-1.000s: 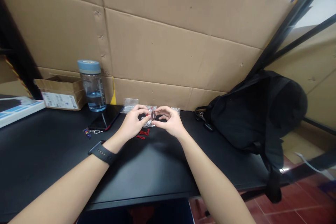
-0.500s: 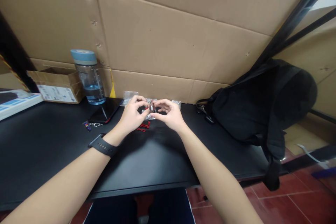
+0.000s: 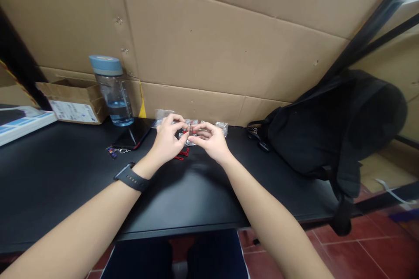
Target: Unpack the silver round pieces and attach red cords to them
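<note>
Between both hands is a small, shiny brownish disc-like piece (image 3: 190, 130), seen nearly edge-on; its exact kind is too small to tell. My left hand (image 3: 168, 137) pinches it from the left with thumb and fingers. From the right, my right hand (image 3: 209, 139) grips it the same way, fingers curled. Behind and below the fingers lie clear plastic bags (image 3: 221, 128), some with red bits showing. Just under my left hand, red cord loops (image 3: 183, 153) rest on the black table (image 3: 203, 196).
At the left stand an open cardboard box (image 3: 73, 102) and a water bottle (image 3: 116, 96) with a blue lid. A dark phone (image 3: 135, 134) lies near a keychain (image 3: 114, 151). A black backpack (image 3: 314, 126) fills the right side. Cardboard panels (image 3: 203, 43) form the back wall.
The piece has turned between my fingers, from showing its rounded face to nearly edge-on. Both hands stay close together around it. The camera view has shifted slightly.
</note>
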The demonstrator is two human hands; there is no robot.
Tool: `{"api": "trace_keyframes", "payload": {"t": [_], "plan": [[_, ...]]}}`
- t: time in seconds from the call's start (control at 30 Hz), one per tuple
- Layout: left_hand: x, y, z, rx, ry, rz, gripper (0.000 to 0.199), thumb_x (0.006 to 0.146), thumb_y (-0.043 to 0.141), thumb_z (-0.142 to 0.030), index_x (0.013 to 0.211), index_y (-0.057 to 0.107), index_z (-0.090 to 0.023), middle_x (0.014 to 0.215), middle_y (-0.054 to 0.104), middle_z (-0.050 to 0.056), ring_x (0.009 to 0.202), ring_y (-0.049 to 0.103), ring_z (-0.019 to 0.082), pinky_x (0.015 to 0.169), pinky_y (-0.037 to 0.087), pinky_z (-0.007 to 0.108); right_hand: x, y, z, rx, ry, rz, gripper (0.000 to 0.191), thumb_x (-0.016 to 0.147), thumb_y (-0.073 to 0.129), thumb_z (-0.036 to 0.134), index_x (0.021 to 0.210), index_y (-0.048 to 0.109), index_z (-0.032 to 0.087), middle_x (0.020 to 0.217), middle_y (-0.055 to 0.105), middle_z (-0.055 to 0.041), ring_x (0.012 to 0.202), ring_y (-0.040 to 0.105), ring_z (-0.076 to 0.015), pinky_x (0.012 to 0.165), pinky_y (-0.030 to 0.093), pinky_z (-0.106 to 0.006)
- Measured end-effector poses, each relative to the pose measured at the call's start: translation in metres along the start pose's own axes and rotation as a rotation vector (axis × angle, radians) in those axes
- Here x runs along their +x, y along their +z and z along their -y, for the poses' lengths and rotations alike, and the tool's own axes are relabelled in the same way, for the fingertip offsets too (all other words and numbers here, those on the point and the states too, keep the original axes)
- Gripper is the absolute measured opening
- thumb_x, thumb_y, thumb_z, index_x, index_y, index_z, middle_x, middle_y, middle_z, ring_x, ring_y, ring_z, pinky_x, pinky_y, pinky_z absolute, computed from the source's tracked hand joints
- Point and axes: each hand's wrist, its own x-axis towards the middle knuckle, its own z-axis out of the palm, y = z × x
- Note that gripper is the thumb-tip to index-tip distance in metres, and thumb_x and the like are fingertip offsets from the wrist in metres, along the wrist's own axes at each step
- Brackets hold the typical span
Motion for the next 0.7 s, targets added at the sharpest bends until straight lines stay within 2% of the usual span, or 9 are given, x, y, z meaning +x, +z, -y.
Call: {"api": "trace_keyframes", "payload": {"t": [0.07,0.17,0.27,0.4,0.53,0.6,0.7], "plan": [[0.0,-0.001,-0.002,0.039,0.005,-0.021,0.009,0.087,0.065,-0.026,0.088,0.073,-0.021,0.11,0.061,0.007,0.107,0.057,0.027,0.098,0.043,0.046,0.001,0.0,-0.001,0.021,0.028,-0.004,0.041,0.065,0.09,0.04,0.091,0.067,0.019,0.105,0.074,-0.0057,0.097,0.073,-0.0217,0.09,0.06,-0.036],[0.001,-0.002,-0.004,0.085,-0.004,-0.053,0.011,0.088,0.067,-0.031,0.088,0.075,-0.023,0.108,0.062,0.007,0.107,0.057,0.027,0.098,0.042,0.046,0.003,-0.003,-0.005,-0.028,0.052,0.016,0.037,0.079,0.079,0.051,0.094,0.07,0.019,0.099,0.073,-0.0053,0.094,0.071,-0.0202,0.086,0.059,-0.033],[0.0,-0.001,-0.005,0.095,-0.016,-0.033,0.012,0.088,0.069,-0.034,0.088,0.076,-0.024,0.107,0.062,0.007,0.107,0.058,0.027,0.098,0.042,0.046,0.006,-0.008,-0.009,-0.132,0.013,0.056,0.037,0.089,0.066,0.056,0.096,0.069,0.02,0.105,0.072,-0.0063,0.092,0.069,-0.0187,0.078,0.057,-0.03],[0.001,0.0,-0.003,0.047,0.012,0.028,0.015,0.092,0.063,-0.034,0.09,0.072,-0.022,0.105,0.063,0.007,0.105,0.06,0.026,0.098,0.044,0.043,0.006,-0.013,-0.008,-0.357,-0.143,0.09,0.026,0.094,0.063,0.044,0.086,0.064,0.019,0.118,0.066,-0.0095,0.108,0.064,-0.0215,0.077,0.054,-0.029],[0.004,-0.002,-0.001,-0.127,-0.015,-0.03,0.027,0.102,0.046,-0.038,0.105,0.067,-0.021,0.108,0.065,0.007,0.104,0.062,0.022,0.097,0.047,0.035,0.002,-0.014,-0.003,-0.593,-0.259,0.097,0.017,0.098,0.057,0.032,0.087,0.062,0.02,0.119,0.061,-0.0112,0.116,0.059,-0.0227,0.079,0.053,-0.031],[0.005,-0.003,0.001,-0.17,0.0,0.084,0.027,0.101,0.049,-0.04,0.105,0.068,-0.021,0.106,0.069,0.006,0.1,0.064,0.022,0.093,0.048,0.034,0.001,-0.013,-0.001,-0.628,-0.282,0.102,0.014,0.098,0.056,0.029,0.088,0.061,0.02,0.119,0.06,-0.0111,0.116,0.059,-0.0225,0.083,0.054,-0.032],[0.004,0.0,0.006,-0.12,0.059,0.279,0.022,0.093,0.062,-0.041,0.098,0.073,-0.022,0.1,0.074,0.005,0.094,0.067,0.024,0.089,0.049,0.035,0.001,-0.011,-0.001,-0.592,-0.261,0.082,0.013,0.098,0.056,0.028,0.089,0.06,0.02,0.119,0.058,-0.0113,0.115,0.059,-0.0218,0.081,0.055,-0.032]]}}
